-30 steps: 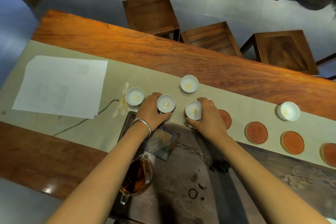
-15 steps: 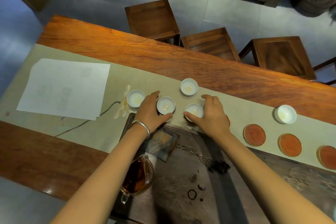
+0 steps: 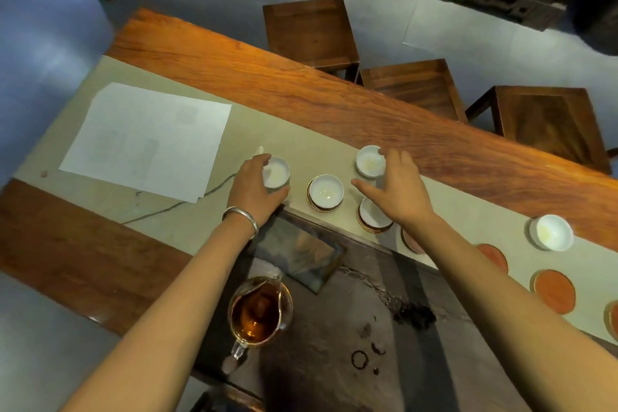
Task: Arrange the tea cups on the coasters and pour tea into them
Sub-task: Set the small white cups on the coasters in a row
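Reaching across the beige runner on the counter, both hands are at small white tea cups. The left hand curls its fingers around the leftmost cup, gripping it by the wall just under the rim. The right hand is spread wide above a far cup, toward the counter's far edge; thumb and fingers bracket it, but whether they actually pinch it I cannot tell.

Two more cups already sit on coasters close to the near edge of the runner: the middle cup and its neighbour, partly hidden under the right wrist. A fifth cup stands alone toward the counter's right end, beside a row of bare orange coasters. The glass pitcher of dark tea waits on the stone tray at the near edge.

These cups look like thin porcelain: light, rigid, glazed smooth and probably chippable if knocked together. They have no handles, so a fingertip pinch on opposite sides of the rim suits them best, lifted straight up and set down gently. The pitcher will be heavier and slosh; its handle is the place to hold it.
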{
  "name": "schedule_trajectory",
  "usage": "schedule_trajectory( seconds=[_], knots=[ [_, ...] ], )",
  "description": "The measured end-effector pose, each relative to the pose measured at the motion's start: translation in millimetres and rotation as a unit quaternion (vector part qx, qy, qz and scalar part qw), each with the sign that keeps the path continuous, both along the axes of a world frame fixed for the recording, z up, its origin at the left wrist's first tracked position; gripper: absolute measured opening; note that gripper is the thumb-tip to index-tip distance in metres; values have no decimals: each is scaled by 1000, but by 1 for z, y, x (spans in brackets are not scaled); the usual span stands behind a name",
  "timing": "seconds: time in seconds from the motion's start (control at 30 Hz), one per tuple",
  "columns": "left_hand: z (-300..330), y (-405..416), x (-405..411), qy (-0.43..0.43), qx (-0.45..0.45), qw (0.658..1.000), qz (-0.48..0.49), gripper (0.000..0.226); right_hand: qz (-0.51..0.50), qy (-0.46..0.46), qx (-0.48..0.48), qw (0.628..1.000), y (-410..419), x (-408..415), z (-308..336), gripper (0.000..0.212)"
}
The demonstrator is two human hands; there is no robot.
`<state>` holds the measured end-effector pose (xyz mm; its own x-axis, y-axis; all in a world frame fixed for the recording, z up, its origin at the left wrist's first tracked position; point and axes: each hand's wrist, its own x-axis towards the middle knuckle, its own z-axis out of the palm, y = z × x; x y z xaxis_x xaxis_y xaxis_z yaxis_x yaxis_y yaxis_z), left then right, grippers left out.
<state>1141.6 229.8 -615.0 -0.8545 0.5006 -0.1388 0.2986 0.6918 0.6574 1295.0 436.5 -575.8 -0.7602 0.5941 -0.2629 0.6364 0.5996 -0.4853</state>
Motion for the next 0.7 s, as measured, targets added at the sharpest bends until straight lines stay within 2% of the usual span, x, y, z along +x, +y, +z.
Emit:
schedule_trajectory(
  seconds=[0.33, 0.5, 0.7],
  knots=[
    [-11, 0, -17, 7, -30, 999, 14, 86, 1, -40, 14, 999, 21, -21, -24, 71],
    [-18, 3, -16, -26, -25, 999, 2, 78, 7, -48, 10, 999, 24, -26, -30, 71],
    [-17, 5, -16, -20, -24, 999, 16, 74, -6, -37, -1, 999, 25, -25, -28, 63]
  ],
)
